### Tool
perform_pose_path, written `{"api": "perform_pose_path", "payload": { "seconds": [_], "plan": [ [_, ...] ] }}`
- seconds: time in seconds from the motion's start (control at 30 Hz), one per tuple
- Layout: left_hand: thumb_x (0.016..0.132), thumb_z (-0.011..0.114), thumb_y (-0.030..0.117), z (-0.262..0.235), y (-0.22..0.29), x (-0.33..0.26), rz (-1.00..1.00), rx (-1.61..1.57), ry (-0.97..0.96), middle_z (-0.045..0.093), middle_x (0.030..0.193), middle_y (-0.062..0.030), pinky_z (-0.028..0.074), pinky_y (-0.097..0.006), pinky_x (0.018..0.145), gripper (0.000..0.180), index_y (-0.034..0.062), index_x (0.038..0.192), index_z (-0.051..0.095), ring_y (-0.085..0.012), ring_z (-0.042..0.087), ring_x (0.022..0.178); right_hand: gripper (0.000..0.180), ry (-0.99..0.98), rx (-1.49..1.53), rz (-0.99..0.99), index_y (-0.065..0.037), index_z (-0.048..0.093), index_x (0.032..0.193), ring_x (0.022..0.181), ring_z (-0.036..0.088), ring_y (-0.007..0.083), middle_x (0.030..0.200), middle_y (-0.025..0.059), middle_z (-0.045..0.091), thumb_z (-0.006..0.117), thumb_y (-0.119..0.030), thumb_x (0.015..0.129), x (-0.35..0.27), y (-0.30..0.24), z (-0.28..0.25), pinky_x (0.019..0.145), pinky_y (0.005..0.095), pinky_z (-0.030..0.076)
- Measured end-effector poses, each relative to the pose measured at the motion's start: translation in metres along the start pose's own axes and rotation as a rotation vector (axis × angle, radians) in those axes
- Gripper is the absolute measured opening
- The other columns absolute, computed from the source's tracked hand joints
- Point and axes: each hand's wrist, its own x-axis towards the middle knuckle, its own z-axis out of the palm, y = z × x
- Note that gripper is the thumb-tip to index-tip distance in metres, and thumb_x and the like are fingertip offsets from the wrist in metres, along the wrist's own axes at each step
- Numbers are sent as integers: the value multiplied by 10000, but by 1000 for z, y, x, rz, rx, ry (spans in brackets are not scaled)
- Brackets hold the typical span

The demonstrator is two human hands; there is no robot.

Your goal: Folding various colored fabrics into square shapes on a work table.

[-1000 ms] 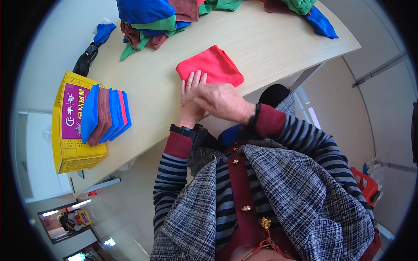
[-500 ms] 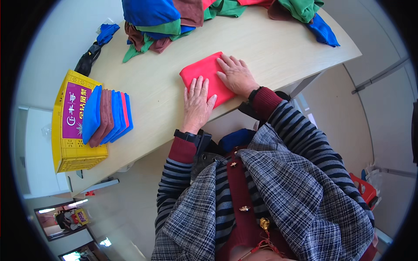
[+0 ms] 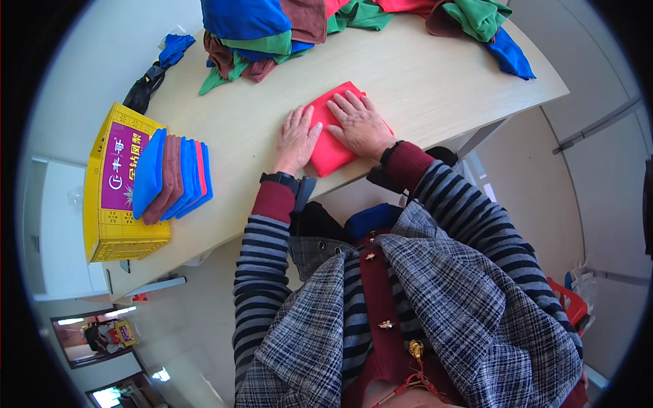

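A folded red cloth (image 3: 331,151) lies near the table's front edge. My right hand (image 3: 360,128) rests flat on top of it, fingers stretched out. Along the cloth's left edge lies my left hand (image 3: 297,141), its fingers extended and the thumb over the red fabric. Neither hand grips anything. To the left, a row of folded cloths (image 3: 173,178) in blue, brown and red leans against a yellow box (image 3: 129,234) with a purple panel.
Loose blue, green, brown and red cloths (image 3: 248,20) are heaped along the table's far side. A blue cloth (image 3: 510,56) hangs toward the far right edge. A black item (image 3: 143,88) lies by the left edge. The pale wooden table (image 3: 238,136) curves around.
My left hand has slid off the top of the red cloth to its left edge. The right hand has shifted left, further over the cloth.
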Motion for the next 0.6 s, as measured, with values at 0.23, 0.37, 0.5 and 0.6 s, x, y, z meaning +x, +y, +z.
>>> {"api": "perform_pose_path", "payload": {
  "seconds": [0.23, 0.37, 0.5, 0.6],
  "plan": [
    [1048, 382, 503, -20, -13, -2, -237, 119, -54, 341, 1599, -163, 219, -507, 1206, 647, 73, 1532, 378, -335, 282, 1493, 652, -25, -26, 0, -90, 373, 1547, 1513, 258, 312, 1614, 124, 341, 380, -497, 1038, 0, 0, -2, 1234, 500, 172],
    [1050, 387, 501, -21, 23, -16, -168, 178, 67, 331, 1604, -159, 225, -496, 1207, 638, 79, 1529, 389, -328, 268, 1500, 648, -18, -41, 7, -96, 374, 1548, 1514, 258, 309, 1613, 121, 344, 379, -496, 1038, -3, 4, -1, 1235, 500, 169],
    [1035, 418, 513, 3, 50, -31, -37, 91, 172, 330, 1600, -176, 231, -539, 1197, 660, 69, 1522, 393, -342, 264, 1500, 643, 17, -29, -18, -94, 393, 1536, 1508, 267, 320, 1605, 125, 355, 385, -498, 1036, -3, 4, 4, 1230, 499, 183],
    [1032, 427, 514, 7, 45, -38, -18, 66, 182, 322, 1603, -175, 229, -543, 1198, 667, 69, 1526, 383, -345, 252, 1504, 639, 27, -21, -37, -91, 405, 1528, 1505, 272, 323, 1603, 126, 360, 392, -496, 1035, 0, 5, 6, 1226, 495, 197]
  ]
}}
